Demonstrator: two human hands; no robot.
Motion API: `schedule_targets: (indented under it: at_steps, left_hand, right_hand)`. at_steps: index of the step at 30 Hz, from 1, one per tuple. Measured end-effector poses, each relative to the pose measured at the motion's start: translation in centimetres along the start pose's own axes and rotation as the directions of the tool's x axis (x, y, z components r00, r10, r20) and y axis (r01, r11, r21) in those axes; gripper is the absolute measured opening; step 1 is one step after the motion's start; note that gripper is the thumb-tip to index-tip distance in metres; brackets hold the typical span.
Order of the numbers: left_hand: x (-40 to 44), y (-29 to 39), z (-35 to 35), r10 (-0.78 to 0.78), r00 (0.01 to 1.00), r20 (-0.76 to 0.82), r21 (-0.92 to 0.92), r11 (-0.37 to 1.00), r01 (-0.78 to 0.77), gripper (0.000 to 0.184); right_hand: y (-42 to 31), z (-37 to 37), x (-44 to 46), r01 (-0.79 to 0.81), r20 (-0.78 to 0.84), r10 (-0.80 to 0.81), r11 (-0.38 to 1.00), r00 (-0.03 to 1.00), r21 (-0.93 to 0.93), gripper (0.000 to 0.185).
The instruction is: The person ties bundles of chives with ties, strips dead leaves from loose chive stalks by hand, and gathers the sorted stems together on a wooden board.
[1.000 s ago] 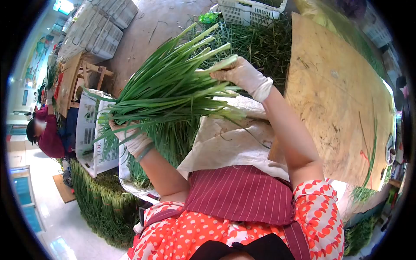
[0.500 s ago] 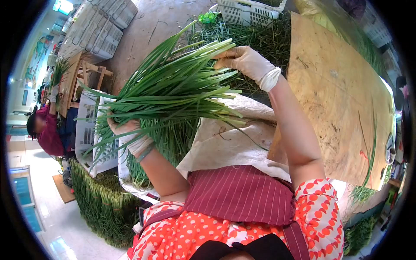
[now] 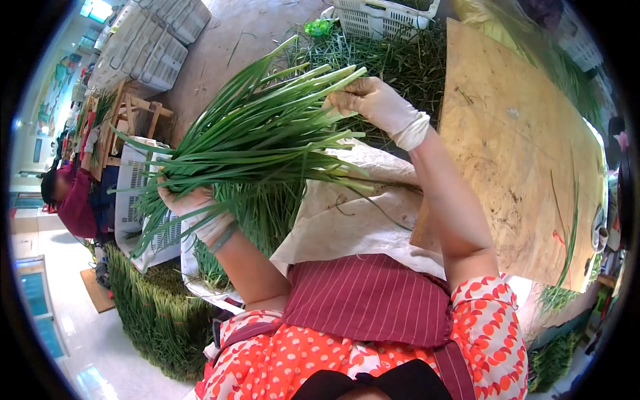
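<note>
Plywood bd (image 3: 513,153) at R; L hand (image 3: 192,201), part-hidden, cups leafy bunch (image 3: 247,127), R hand (image 3: 379,108) pinching stalks (image 3: 330,84).

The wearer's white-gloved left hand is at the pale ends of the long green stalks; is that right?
Not the left: in the head view, the wearer's white-gloved right hand is at the pale ends of the long green stalks.

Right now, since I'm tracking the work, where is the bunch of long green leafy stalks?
In the head view, the bunch of long green leafy stalks is upper left of centre, between the pale-gloved left hand and the pale-gloved right hand.
</note>
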State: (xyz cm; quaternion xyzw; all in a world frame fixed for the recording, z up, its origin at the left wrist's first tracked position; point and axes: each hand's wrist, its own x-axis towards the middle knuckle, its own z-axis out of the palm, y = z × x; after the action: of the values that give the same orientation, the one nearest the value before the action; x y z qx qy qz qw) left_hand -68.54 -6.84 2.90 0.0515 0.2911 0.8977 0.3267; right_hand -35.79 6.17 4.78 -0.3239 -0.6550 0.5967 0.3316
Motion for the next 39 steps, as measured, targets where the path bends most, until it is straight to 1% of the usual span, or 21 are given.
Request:
schedule_targets:
  at_steps: [7,8,10,11,13,15,16,17,19,20,22,23,26,27,29,30,32,34,36,38,39]
  left_hand:
    - [0.4,0.5,0.1,-0.054,0.997,-0.058,-0.018,0.998,0.053,0.035]
    - [0.9,0.5,-0.5,-0.054,0.997,-0.059,-0.017,0.998,0.053,0.035]
    - [2.2,0.6,-2.0,-0.008,1.0,0.007,0.073,0.997,0.007,0.035]
    - [1.4,0.6,-0.3,-0.005,0.994,-0.113,0.056,0.998,0.011,0.038]
    - [1.4,1.1,-1.1,-0.003,0.998,-0.064,0.094,0.996,0.009,0.035]
    - [2.4,2.2,-2.8,-0.054,0.998,-0.033,0.095,0.994,0.056,0.032]
    - [3.1,2.6,-3.8,-0.054,0.998,-0.032,0.095,0.994,0.057,0.032]
    - [3.7,2.9,-4.6,-0.138,0.987,0.079,-0.065,0.988,0.143,0.031]
    - [3.1,3.0,-4.4,-0.17,0.955,0.241,-0.196,0.956,0.22,0.027]
    - [2.1,2.4,-3.4,-0.171,0.955,0.242,-0.197,0.955,0.221,0.027]
    - [0.9,1.3,-1.9,0.171,0.969,0.177,0.299,0.929,-0.219,0.026]
    - [2.4,2.4,-3.4,0.02,0.965,0.262,0.056,0.998,-0.036,0.025]
    - [1.9,2.4,-2.6,0.036,0.967,0.251,0.072,0.996,-0.056,0.031]
    - [1.6,2.2,-2.4,0.036,0.966,0.254,0.074,0.996,-0.056,0.031]
    - [0.5,1.6,-1.8,0.245,0.837,0.489,0.532,0.677,-0.509,0.044]
    - [0.1,1.4,-1.5,0.245,0.836,0.49,0.532,0.676,-0.51,0.044]
    - [-0.5,1.2,-1.2,0.291,0.842,0.455,0.603,0.596,-0.531,0.058]
    - [0.9,1.7,-2.1,0.2,0.885,0.42,0.529,0.739,-0.418,0.059]
    - [-0.4,0.7,-0.9,0.33,0.806,0.492,0.595,0.548,-0.588,0.061]
    - [-0.3,0.2,-1.1,0.336,0.791,0.512,0.538,0.592,-0.6,0.057]
    - [-0.2,0.0,-1.2,0.344,0.774,0.532,0.479,0.632,-0.61,0.053]
  right_hand:
    - [-1.5,-3.0,-2.2,0.068,-0.182,-0.045,0.99,0.982,0.123,0.026]
    - [-0.2,-4.6,-1.8,0.299,-0.136,-0.3,0.954,0.944,-0.031,0.023]
    - [-0.8,-6.1,-1.9,0.232,-0.409,-0.008,0.834,0.912,0.501,0.022]
    - [-0.1,-8.8,-2.1,0.337,-0.444,-0.064,0.749,0.894,0.57,0.021]
    - [0.5,-12.7,-2.1,0.436,-0.485,-0.116,0.648,0.867,0.625,0.022]
    - [-0.3,-13.8,-2.1,0.633,-0.846,0.075,0.63,0.527,0.45,0.027]
    - [-0.2,-13.2,-2.2,0.633,-0.847,0.075,0.63,0.527,0.45,0.027]
    - [-0.5,-11.9,-2.3,0.28,-0.798,-0.049,0.948,0.601,0.152,0.028]
    - [2.3,-11.9,-1.2,-0.053,-0.499,-0.11,0.952,0.859,-0.301,0.034]
    - [5.1,-12.6,0.0,0.007,-0.264,-0.1,0.943,0.959,-0.332,0.039]
    - [3.4,-8.5,0.8,0.067,-0.102,-0.088,0.978,0.991,-0.199,0.036]
    - [3.1,-7.0,1.8,0.052,-0.118,-0.076,0.98,0.99,-0.191,0.035]
    - [4.1,-3.8,4.6,-0.117,-0.15,0.092,0.978,0.984,-0.17,0.048]
    - [7.8,-3.8,7.4,-0.019,-0.089,0.013,0.997,0.996,-0.07,0.053]
    - [8.0,-3.2,8.7,0.109,0.033,-0.104,0.959,0.994,-0.263,0.042]
    - [5.7,-2.2,8.0,0.208,0.07,-0.196,0.908,0.978,-0.364,0.036]
    - [3.4,-1.5,7.3,0.011,0.012,-0.01,0.995,1.0,-0.104,0.036]
    - [3.9,-1.1,6.6,-0.047,-0.054,0.105,0.766,0.993,0.641,0.041]
    - [2.6,0.5,5.2,0.018,-0.18,0.163,0.69,0.97,0.724,0.025]
    - [3.3,1.2,4.3,0.118,-0.171,0.12,0.355,0.978,0.927,0.03]
    - [4.6,1.5,4.5,0.027,-0.072,0.106,0.374,0.992,0.927,0.034]
